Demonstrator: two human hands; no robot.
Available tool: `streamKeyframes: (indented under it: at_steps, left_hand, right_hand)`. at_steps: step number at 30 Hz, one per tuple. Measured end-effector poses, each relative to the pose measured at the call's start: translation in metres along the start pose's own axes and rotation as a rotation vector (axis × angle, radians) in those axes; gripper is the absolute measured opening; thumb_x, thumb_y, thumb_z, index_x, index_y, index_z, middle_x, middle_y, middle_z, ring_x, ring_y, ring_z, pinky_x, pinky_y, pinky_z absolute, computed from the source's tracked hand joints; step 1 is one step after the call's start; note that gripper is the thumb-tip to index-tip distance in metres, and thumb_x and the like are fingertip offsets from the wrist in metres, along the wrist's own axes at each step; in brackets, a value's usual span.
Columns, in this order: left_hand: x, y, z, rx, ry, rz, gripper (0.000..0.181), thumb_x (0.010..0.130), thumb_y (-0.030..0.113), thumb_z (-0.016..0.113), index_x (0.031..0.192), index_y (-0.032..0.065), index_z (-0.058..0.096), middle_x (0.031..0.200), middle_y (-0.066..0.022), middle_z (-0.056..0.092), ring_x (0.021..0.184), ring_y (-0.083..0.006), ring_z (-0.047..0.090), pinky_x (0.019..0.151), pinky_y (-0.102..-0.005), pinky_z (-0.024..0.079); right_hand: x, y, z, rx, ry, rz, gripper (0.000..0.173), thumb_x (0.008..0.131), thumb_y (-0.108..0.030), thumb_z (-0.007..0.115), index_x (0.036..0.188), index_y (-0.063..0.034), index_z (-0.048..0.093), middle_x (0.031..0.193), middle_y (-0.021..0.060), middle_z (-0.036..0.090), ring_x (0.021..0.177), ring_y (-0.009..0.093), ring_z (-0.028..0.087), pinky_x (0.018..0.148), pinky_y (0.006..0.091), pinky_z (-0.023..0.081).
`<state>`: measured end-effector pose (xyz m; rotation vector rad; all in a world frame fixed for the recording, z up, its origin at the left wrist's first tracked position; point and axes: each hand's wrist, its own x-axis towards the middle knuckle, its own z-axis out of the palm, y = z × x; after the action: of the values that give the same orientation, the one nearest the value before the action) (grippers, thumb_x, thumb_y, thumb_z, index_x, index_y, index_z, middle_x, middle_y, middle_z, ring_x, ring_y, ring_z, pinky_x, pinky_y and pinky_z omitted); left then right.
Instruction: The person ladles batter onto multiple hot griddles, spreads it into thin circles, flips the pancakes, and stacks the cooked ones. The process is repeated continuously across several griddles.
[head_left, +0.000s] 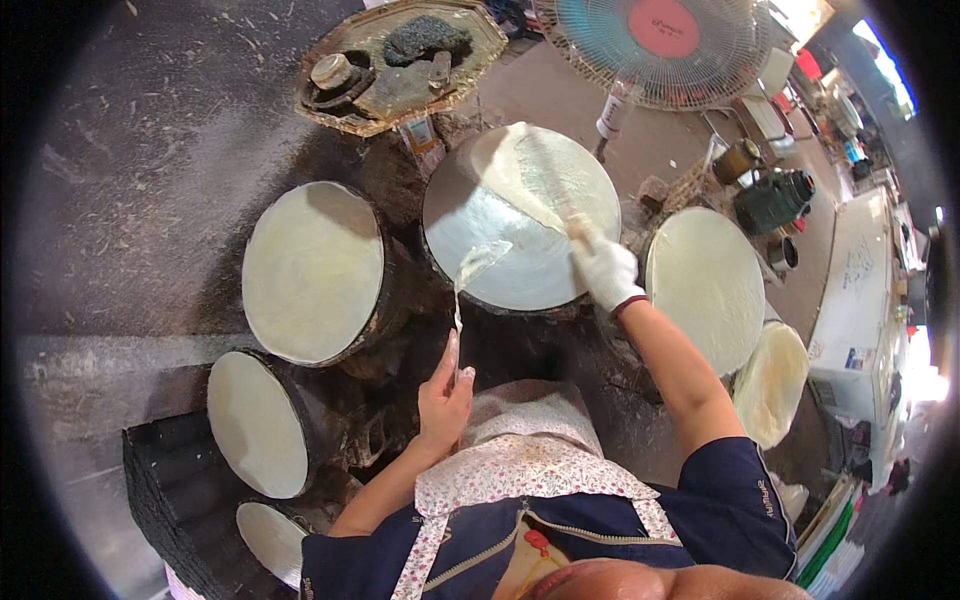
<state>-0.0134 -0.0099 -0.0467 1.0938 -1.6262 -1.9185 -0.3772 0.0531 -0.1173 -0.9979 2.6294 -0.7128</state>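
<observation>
Before me is a round metal griddle (495, 262), partly coated with pale wet batter (502, 165) over its far and right side. My right hand (609, 271), in a white glove with a dark red cuff, is closed on the handle of a long spreading tool (553, 176), blurred, which lies over the batter. My bare left hand (444, 401), with pale smears on the fingers, holds a thin spatula (480, 262) coated in batter; its blade is over the griddle's near left part.
Round griddles with pale sheets stand left (313, 274), lower left (259, 424) and right (705, 289). A stack of thin flatbreads (772, 382) lies far right. Beyond are a crusted tray (401, 94), an electric fan (652, 45) and a green flask (772, 201). Black ridged blocks (176, 487) stand lower left.
</observation>
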Motion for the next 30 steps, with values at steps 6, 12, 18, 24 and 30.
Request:
streamKeyframes:
  at_steps: [6,12,18,24,30]
  left_hand:
    - [-0.011,-0.006,0.031,0.042,0.08,0.018,0.065,0.111,0.003,0.056,0.172,0.0126,0.037,0.066,0.0062,0.049,0.047,-0.0021,0.04,0.043,-0.0228,0.036]
    - [-0.018,0.007,0.058,0.001,0.15,-0.032,0.066,0.109,0.001,0.059,0.171,0.0111,0.039,0.075,0.0089,0.051,0.059,-0.0002,0.04,0.052,-0.02,0.036]
    - [-0.027,-0.003,0.069,0.041,0.222,-0.038,0.068,0.108,0.0,0.056,0.172,0.0128,0.036,0.068,0.0055,0.053,0.047,-0.0022,0.042,0.042,-0.0221,0.036]
    - [-0.03,0.009,0.081,0.092,0.27,-0.146,0.068,0.108,0.003,0.06,0.172,0.0125,0.038,0.073,0.0083,0.052,0.056,-0.0008,0.041,0.051,-0.0207,0.038]
    - [-0.04,0.01,0.08,0.064,0.308,-0.201,0.068,0.108,0.002,0.06,0.172,0.0125,0.037,0.072,0.0076,0.051,0.054,-0.0012,0.042,0.049,-0.0214,0.038]
  right_hand:
    - [-0.006,-0.037,-0.017,-0.113,-0.243,-0.337,0.039,0.104,-0.044,0.06,0.143,-0.0377,0.065,0.088,0.0175,0.078,0.08,0.037,0.077,0.077,0.0498,0.061]
    - [0.04,0.016,-0.031,-0.14,-0.132,-0.149,0.046,0.109,-0.038,0.056,0.155,-0.0392,0.059,0.083,0.0143,0.077,0.069,0.033,0.074,0.068,0.0478,0.061]
    - [0.011,-0.015,-0.051,-0.073,-0.444,-0.441,0.046,0.102,-0.047,0.065,0.147,-0.0366,0.069,0.084,0.0195,0.075,0.077,0.037,0.076,0.077,0.0463,0.063]
    - [0.07,0.008,-0.036,-0.093,-0.201,-0.21,0.05,0.105,-0.049,0.063,0.151,-0.0301,0.065,0.1,0.0201,0.08,0.082,0.038,0.078,0.077,0.0447,0.063]
    - [0.033,0.014,-0.055,0.109,-0.498,-0.421,0.046,0.103,-0.054,0.065,0.144,-0.0348,0.072,0.108,0.0215,0.079,0.095,0.036,0.079,0.087,0.0432,0.062]
